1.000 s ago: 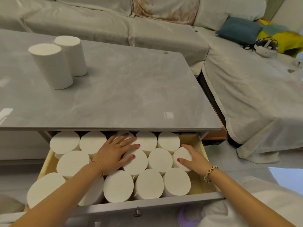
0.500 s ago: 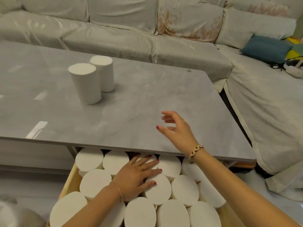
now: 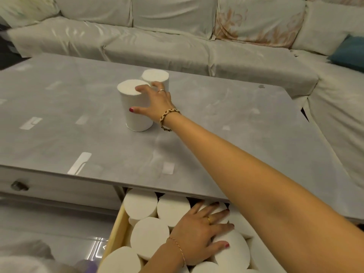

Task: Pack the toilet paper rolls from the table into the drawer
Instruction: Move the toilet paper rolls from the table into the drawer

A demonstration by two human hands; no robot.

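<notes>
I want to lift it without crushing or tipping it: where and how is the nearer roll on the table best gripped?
Probably around its curved side wall, about mid-height, coming from its right. The nearer roll stands upright on the table, and the farther roll sits close behind it, so the back is crowded. The right hand is already there, thumb on the front wall and fingers at the top rim.

Far roll (image 3: 155, 76) crowds near roll (image 3: 136, 109); tabletop (image 3: 216, 134) open.
</notes>
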